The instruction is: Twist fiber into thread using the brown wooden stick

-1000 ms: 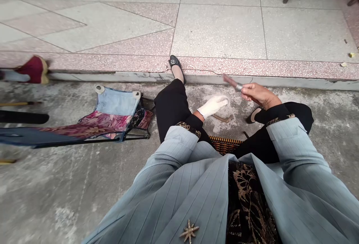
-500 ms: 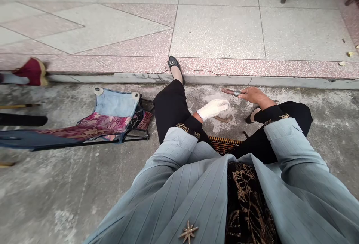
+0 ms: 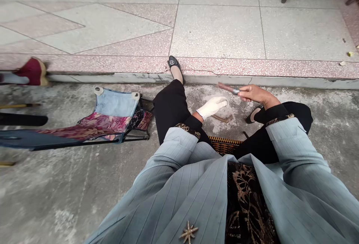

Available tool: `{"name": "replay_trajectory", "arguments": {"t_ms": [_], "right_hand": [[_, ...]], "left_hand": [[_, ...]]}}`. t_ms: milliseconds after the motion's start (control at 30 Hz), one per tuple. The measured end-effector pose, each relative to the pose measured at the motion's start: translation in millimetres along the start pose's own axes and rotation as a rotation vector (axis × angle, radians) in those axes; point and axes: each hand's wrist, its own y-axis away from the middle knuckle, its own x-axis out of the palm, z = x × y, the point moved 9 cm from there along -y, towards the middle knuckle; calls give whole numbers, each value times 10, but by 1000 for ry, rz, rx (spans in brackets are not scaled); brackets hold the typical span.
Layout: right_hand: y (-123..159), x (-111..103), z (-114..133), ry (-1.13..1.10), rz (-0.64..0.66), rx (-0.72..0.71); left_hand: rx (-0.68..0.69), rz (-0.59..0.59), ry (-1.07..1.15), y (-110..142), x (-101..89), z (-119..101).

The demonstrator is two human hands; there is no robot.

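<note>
My left hand [image 3: 212, 106] wears a white knitted glove and hangs over the concrete between my knees. Its fingers are curled together, and whatever they may hold is hidden or too small to name. In my bare right hand [image 3: 254, 93] is a brown stick-like tool [image 3: 226, 87] with silvery wire wound around it near my fingers. Its far end points left, above and beyond the gloved hand, apart from it. Below the glove, a bent brown piece [image 3: 223, 119] lies on the ground.
Under me shows a woven wicker seat [image 3: 224, 143]. To the left stands a low folding chair [image 3: 116, 103] with blue and floral cloth. A raised tiled step [image 3: 218, 30] runs across in front. Another person's red shoe [image 3: 33, 72] is at the left edge.
My right hand has shifted slightly, and the stick-like tool's tip has moved left and up. The gloved left hand has moved a little left and up.
</note>
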Motion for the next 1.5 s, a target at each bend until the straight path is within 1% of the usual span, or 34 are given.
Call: {"name": "replay_trajectory", "arguments": {"t_ms": [33, 67, 133, 167, 233, 300, 367, 400, 467, 500, 533, 567, 600, 633, 700, 767, 833, 867, 900, 967, 1033, 1100, 1133, 1200, 1267, 1300, 1367, 1400, 1433, 1467, 1500], "right_hand": [[-2, -110, -40, 3, -95, 26], [-5, -190, -97, 34, -163, 71], [-14, -288, -209, 217, -243, 183], [-24, -307, -246, 347, -256, 233], [-52, -282, -304, 595, -222, 321], [-79, -162, -368, 736, -103, 377], [-74, 29, -450, 754, 81, 405], [-54, 146, -482, 714, 189, 402], [33, 404, -486, 539, 424, 361], [89, 516, -438, 419, 526, 321], [138, 591, -356, 297, 593, 266], [167, 616, -252, 186, 612, 202], [171, 592, -142, 92, 582, 131], [154, 521, -37, 7, 505, 61], [93, 286, 102, -155, 260, -54], [43, 41, 87, -275, -3, -88], [-1, -113, -53, -286, -196, -24], [-23, -151, -133, -237, -252, 31], [-46, -172, -203, -152, -283, 91], [-81, -196, -283, 105, -298, 194], [-104, -186, -306, 401, -253, 273], [-114, -129, -331, 612, -159, 334], [-113, -81, -356, 665, -95, 358], [-95, 42, -424, 693, 50, 388], [-54, 210, -486, 638, 226, 380], [-21, 310, -505, 575, 328, 365], [64, 499, -463, 392, 518, 300], [97, 550, -398, 294, 569, 253], [112, 556, -315, 207, 575, 199], [110, 518, -224, 136, 537, 145], [99, 446, -132, 75, 468, 90]], "left_hand": [[19, 37, -3, 3, 43, -21], [41, 70, -19, 8, 78, -46], [74, 112, -82, 23, 118, -84], [85, 123, -120, 32, 127, -99], [99, 129, -180, 47, 133, -123], [95, 139, -207, 58, 147, -124], [94, 150, -213, 60, 167, -109], [94, 139, -209, 53, 163, -95], [96, 87, -189, 27, 125, -57], [93, 59, -170, 11, 100, -32], [88, 39, -141, -4, 81, -7], [83, 24, -102, -17, 64, 15], [77, 14, -57, -27, 50, 32], [65, 9, -8, -32, 41, 47], [32, 21, 81, -28, 46, 65], [13, 62, 105, -11, 86, 52], [42, 109, 33, 10, 140, -2], [68, 121, -25, 19, 162, -34], [94, 133, -84, 26, 185, -62], [126, 157, -169, 36, 232, -91], [134, 166, -213, 40, 253, -91], [127, 149, -240, 40, 235, -77], [116, 136, -246, 40, 216, -64], [98, 120, -250, 38, 183, -39], [100, 108, -247, 31, 158, -27], [104, 93, -241, 22, 141, -23], [106, 59, -206, 2, 103, -11], [102, 47, -173, -9, 87, -3], [99, 38, -141, -17, 73, 1], [95, 29, -107, -23, 56, 4], [86, 13, -79, -27, 32, 8]]}}
